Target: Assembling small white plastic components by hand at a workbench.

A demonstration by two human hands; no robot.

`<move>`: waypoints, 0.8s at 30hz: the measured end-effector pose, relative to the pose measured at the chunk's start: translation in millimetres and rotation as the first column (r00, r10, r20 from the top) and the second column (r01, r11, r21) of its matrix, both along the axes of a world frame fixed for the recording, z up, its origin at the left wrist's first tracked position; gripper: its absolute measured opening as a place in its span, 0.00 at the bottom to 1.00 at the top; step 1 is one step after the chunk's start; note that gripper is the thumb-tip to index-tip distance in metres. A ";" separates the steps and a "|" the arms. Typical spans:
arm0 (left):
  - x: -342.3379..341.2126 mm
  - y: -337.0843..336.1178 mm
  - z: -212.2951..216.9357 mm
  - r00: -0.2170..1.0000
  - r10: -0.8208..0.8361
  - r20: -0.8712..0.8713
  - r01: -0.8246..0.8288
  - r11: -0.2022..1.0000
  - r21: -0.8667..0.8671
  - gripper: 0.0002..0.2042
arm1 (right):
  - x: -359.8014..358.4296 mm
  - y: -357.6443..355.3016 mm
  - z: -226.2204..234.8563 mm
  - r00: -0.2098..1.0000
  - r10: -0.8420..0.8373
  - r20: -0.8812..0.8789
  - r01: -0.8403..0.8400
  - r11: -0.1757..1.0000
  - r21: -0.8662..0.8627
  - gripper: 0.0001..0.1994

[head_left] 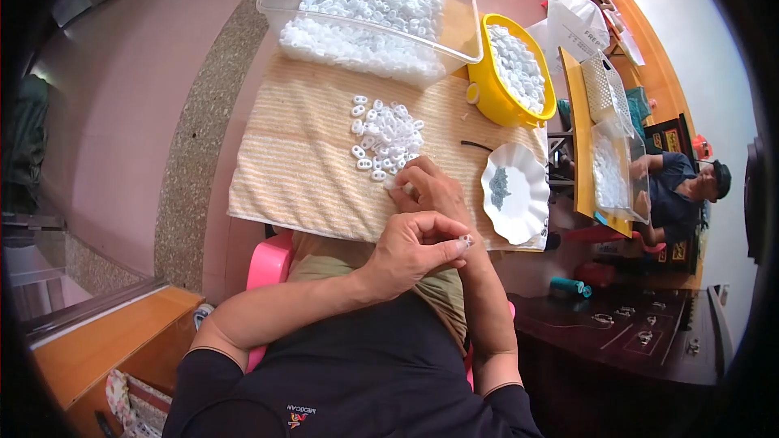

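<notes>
A loose pile of small white oval plastic pieces (391, 131), many with two holes, lies on a striped towel-covered table (300, 130). My right hand (436, 193) reaches to the near edge of the pile, its fingers curled and closed on a white plastic piece, mostly hidden by them. Crossing over my right wrist, my left hand (415, 250) is closed, thumb against forefinger. Something tiny and shiny shows at its fingertips, too small to name. Right of my hands sits a white scalloped plate (526, 203) holding a heap of small grey bits (499, 186).
A clear plastic bin (369, 24) full of white pieces stands at the far side, beside a yellow basket (487, 85) of similar pieces. A short dark strip (476, 144) lies near the plate. Off to the right, another person (686, 195) sits at a table with a clear bin.
</notes>
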State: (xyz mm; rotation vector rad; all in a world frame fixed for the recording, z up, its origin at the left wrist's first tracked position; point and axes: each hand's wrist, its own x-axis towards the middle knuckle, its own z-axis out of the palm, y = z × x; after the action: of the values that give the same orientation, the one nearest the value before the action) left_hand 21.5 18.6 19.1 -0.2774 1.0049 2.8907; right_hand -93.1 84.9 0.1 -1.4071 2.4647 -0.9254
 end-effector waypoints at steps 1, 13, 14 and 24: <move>-0.4 0.2 0.6 1.000 -0.004 -0.003 0.004 1.000 0.000 0.07 | 0.0 0.8 0.2 1.000 0.005 0.013 -0.005 1.000 -0.002 0.06; -0.9 -3.6 3.6 1.000 -0.007 0.013 0.007 1.000 0.025 0.07 | -12.7 25.9 9.9 0.985 -0.054 0.164 0.082 0.983 -0.165 0.06; -1.7 -3.1 1.3 1.000 0.014 -0.005 -0.014 1.000 -0.017 0.07 | -20.4 30.2 2.0 1.000 -0.020 0.013 0.022 0.971 -0.238 0.10; -4.4 -2.2 -9.6 0.999 0.016 -0.033 -0.019 0.995 -0.093 0.08 | -22.8 42.0 24.0 0.972 0.031 -0.234 0.007 0.987 0.159 0.10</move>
State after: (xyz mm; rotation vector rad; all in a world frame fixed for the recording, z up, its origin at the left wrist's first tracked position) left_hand 17.1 16.4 9.5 -0.2471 1.1503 2.8770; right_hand -115.9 126.9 24.1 -1.5546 2.6252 -0.5711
